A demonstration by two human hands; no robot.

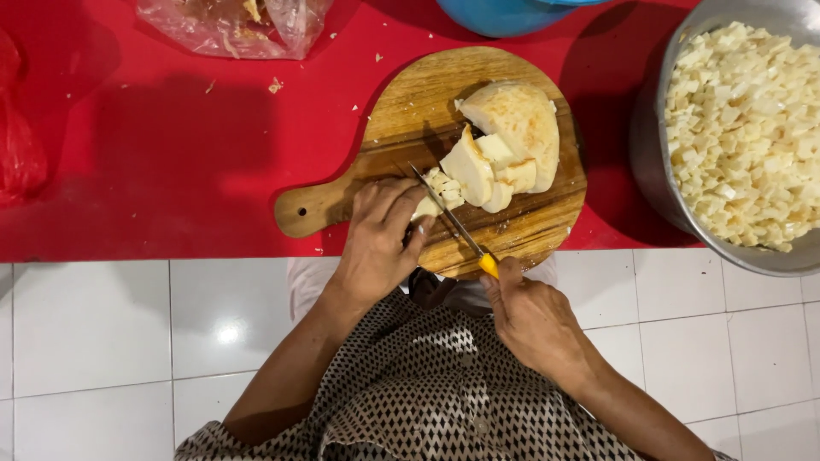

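Note:
A round wooden cutting board with a handle lies on the red table. On it sits a pale, cream-coloured lump of food, partly sliced into slabs and small pieces. My left hand presses down on the cut pieces at the board's near left. My right hand grips a knife with a yellow handle. The thin blade runs up and left through the small pieces beside my left fingers.
A large metal bowl full of small pale cubes stands at the right. A clear plastic bag with scraps lies at the top left, a blue container at the top. Red plastic sits at the far left. White tiled floor lies below the table edge.

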